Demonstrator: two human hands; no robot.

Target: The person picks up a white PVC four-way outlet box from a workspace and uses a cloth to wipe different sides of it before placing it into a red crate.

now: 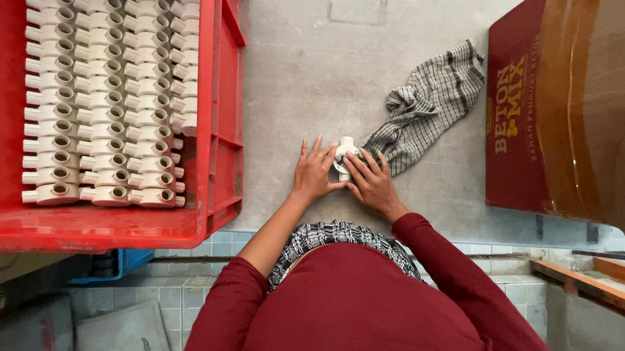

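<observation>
Pressing 1 cream plastic tee fitting (pixel 344 156) against grey surface (pixel 299 75) for steadiness | left hand (pixel 314 174) flat, fingers spread | right hand (pixel 372 183) gripping fitting

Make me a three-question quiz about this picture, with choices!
1. Where is the cloth?
A. in the crate
B. on the table, by the right hand
C. on the floor

2. What colour is the crate?
A. red
B. green
C. yellow

3. What are the hands doing?
A. hanging free
B. both touching one white fitting
C. folding the cloth

Answers: 1 B, the cloth lies on the table beside the right hand. 2 A, its walls are red. 3 B, the left hand and right hand meet on the fitting.
</observation>
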